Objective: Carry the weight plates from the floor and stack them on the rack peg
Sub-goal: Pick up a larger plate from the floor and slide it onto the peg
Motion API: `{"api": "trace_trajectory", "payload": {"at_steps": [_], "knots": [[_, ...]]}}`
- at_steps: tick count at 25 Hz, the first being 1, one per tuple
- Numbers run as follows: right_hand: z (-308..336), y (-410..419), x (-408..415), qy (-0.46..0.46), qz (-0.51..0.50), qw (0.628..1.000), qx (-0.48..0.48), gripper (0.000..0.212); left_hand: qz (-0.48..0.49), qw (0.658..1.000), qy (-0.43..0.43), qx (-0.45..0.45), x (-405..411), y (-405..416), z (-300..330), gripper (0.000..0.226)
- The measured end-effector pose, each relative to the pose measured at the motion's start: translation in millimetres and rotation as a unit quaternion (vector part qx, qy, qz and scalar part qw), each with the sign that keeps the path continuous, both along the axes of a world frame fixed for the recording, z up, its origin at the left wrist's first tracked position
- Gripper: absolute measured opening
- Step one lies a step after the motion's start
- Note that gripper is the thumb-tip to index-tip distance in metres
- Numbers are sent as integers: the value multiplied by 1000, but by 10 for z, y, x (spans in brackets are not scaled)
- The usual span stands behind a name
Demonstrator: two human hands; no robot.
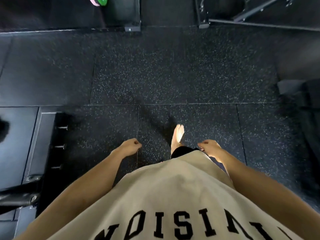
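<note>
Hands empty, a person strides barefoot across the speckled floor (173, 75), left hand (131, 146) and right hand (210, 147) loosely curled in no grip, seemingly between loads; a green plate (102, 0) lies far ahead, rack pegs (59, 146) near the left.

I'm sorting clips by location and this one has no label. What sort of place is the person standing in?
Most likely a gym or weight room. The floor is black speckled rubber tiling, a dark rack with short pegs stands at the left, and black metal equipment frames sit along the top edge.
</note>
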State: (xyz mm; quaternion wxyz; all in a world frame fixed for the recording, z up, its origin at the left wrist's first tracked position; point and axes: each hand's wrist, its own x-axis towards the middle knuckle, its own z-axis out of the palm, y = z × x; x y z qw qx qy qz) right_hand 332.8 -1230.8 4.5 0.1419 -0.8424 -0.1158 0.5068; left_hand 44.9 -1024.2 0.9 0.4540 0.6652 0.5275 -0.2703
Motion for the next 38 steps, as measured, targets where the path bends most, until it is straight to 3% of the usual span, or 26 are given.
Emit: {"api": "trace_trajectory", "payload": {"at_steps": [3, 7, 12, 17, 23, 26, 29, 34, 38], "knots": [[-116, 742, 458, 20, 17, 999, -34, 23, 0, 1000, 5, -25, 318, 559, -118, 33], [18, 2048, 1288, 23, 59, 997, -45, 29, 80, 997, 21, -7, 771, 1494, -76, 34], [190, 3496, 1886, 20, 115, 993, -23, 11, 189, 980, 28, 48, 1124, 2512, 61, 30], [123, 5413, 2029, 25, 226, 973, -47, 34, 242, 970, 36, 2, 1279, 3683, -164, 34], [126, 7594, 1752, 0, 279, 960, -16, 17, 278, 960, 15, -4, 1016, 5456, -211, 32], [143, 8577, 1536, -25, 320, 947, 11, 14, 340, 940, 5, 32, 825, 6291, -110, 29], [78, 9544, 1202, -16, 373, 928, -4, 13, 407, 913, -15, 0, 618, 7004, -68, 29], [-132, 11144, 545, -9, 478, 878, -18, 14, 471, 882, -4, -14, 215, 7926, -90, 30], [-36, 12443, -299, 1, 562, 827, -27, 15, 569, 822, 12, -1, -283, 8536, 44, 31]]}}
